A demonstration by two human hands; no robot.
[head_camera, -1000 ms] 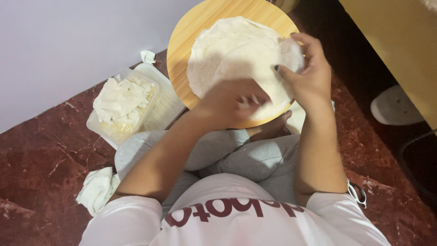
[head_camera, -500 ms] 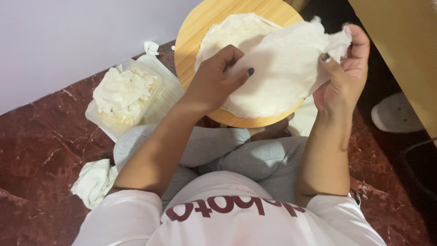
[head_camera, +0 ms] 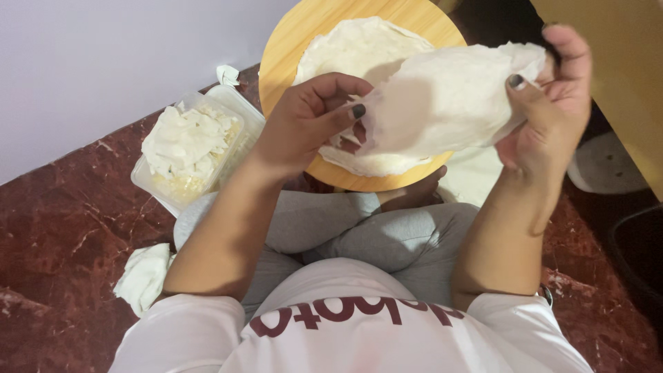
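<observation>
Head: flatbread (head_camera: 442, 103) between both hands

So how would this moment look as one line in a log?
left hand: pinches sheet | right hand: pinches sheet's other edge | sheet: lifted above stack on board | tub: left of board

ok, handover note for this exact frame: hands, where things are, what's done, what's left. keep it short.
Left hand: pinching the near edge of a thin white dough sheet.
Right hand: gripping the sheet's far edge; sheet is lifted clear above the stack of sheets on the round wooden board.
Plastic container of white pieces sits on the floor to the person's left, a crumpled white tissue nearer.
Done: one sheet peeled off.
Left: sheet not yet set down; stack remains.
</observation>
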